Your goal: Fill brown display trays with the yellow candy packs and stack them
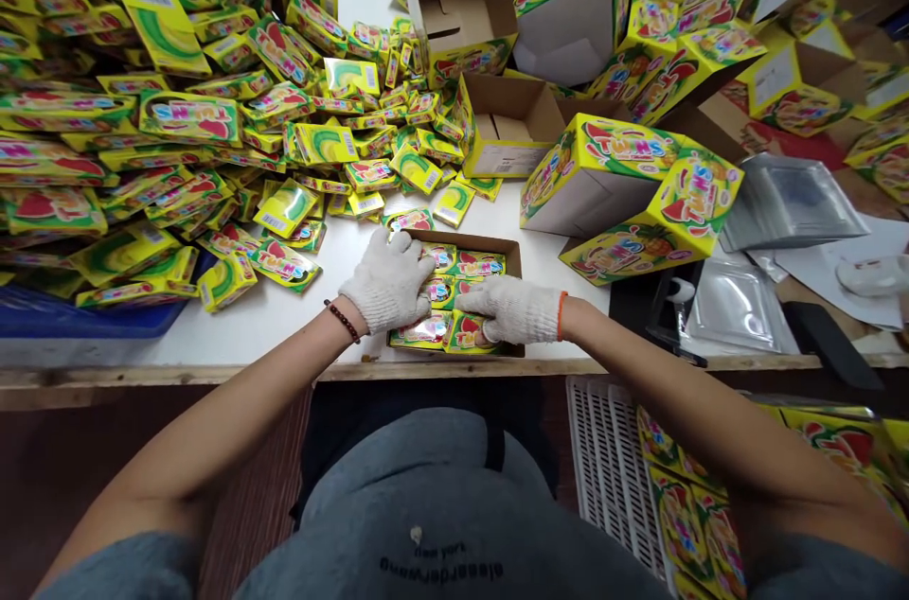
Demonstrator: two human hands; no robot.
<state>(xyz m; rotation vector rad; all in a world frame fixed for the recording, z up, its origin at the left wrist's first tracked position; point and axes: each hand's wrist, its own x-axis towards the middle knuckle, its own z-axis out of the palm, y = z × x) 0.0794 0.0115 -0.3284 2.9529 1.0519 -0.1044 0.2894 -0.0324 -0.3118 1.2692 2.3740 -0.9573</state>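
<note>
An open carton [512,264] lies near the table's front edge, with several small yellow-green fruit-print packs [481,264] in rows inside it. My left hand [392,281], in a white knit glove, rests over the carton's left side with its fingers spread on the packs. From the right, my right hand [512,308], gloved too, reaches in, its fingers stretched out flat on the packs; its thumb lies near the front row. Neither hand holds a pack. The packs under both palms are hidden.
A large heap of packs [191,122] spills over a blue tray [152,321] at the left. Open display boxes [507,132] stand behind the carton and to the right. Clear plastic pieces [739,307] and a black object [830,344] lie at the right; a white crate [614,467] is below.
</note>
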